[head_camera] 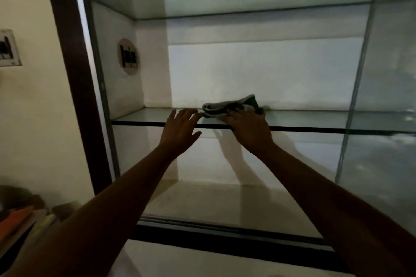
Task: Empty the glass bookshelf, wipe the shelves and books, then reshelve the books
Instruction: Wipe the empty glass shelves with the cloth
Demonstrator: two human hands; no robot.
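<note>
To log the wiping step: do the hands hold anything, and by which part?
The right hand lies on the near edge of the cloth; grip or press cannot be told. The left hand, fingers spread, holds nothing.

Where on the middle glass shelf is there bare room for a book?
Bare glass runs from the cloth to the right glass panel, and from the left hand to the left wall. Crowded centre: the right hand rests on the cloth.

middle shelf (144,117) clear glass, smooth, glossy, dark edge, upper shelf (202,7) same glass, sliding door pane (382,74) reflective glass, frame post (67,51) dark wood, matt, rag (227,104) soft crumpled cloth, grey-green, cabinet back wall (258,74) matt painted plaster
</note>
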